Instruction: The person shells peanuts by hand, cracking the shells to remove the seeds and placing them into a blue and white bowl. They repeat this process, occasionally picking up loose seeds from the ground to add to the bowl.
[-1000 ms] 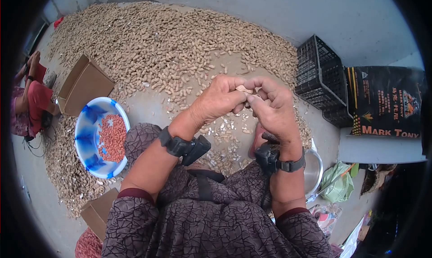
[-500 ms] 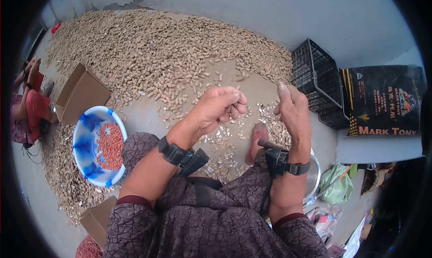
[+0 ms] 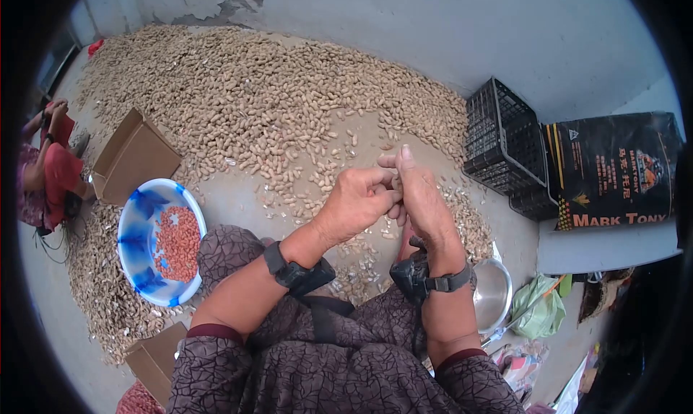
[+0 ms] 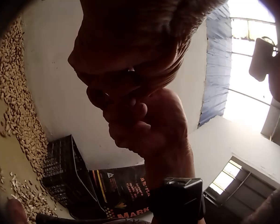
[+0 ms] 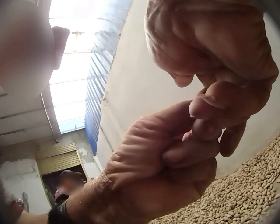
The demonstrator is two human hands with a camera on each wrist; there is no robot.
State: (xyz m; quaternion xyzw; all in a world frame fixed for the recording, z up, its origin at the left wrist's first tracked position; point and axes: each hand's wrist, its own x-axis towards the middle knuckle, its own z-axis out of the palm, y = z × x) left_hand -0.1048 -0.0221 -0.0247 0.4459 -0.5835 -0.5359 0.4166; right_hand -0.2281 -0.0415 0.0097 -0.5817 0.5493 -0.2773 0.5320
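Both hands meet in front of the lap, above the floor. My left hand (image 3: 361,201) has its fingers curled, their tips against the right hand's fingers. A small pale bit, seemingly a peanut (image 3: 395,184), shows between the fingertips and is mostly hidden. My right hand (image 3: 422,201) holds its thumb raised, apart from its bent fingers; I cannot tell whether these grip anything. In the right wrist view the left hand (image 5: 163,163) comes from below and the right hand (image 5: 214,42) from above, fingers touching. The left wrist view shows both hands dark against the light.
A heap of unshelled peanuts (image 3: 260,89) spreads along the wall. Left stands a blue-and-white basin (image 3: 133,230) of shelled peanuts (image 3: 177,244), beside a cardboard box (image 3: 133,158). Black crates (image 3: 505,136), a black sack (image 3: 613,168) and a metal bowl (image 3: 493,295) are right. Another person (image 3: 58,168) sits far left.
One second ago both hands pinched a peanut shell together. Half a second ago they were apart, the right hand open and the left curled. Now the right hand has come back against the left fingers.
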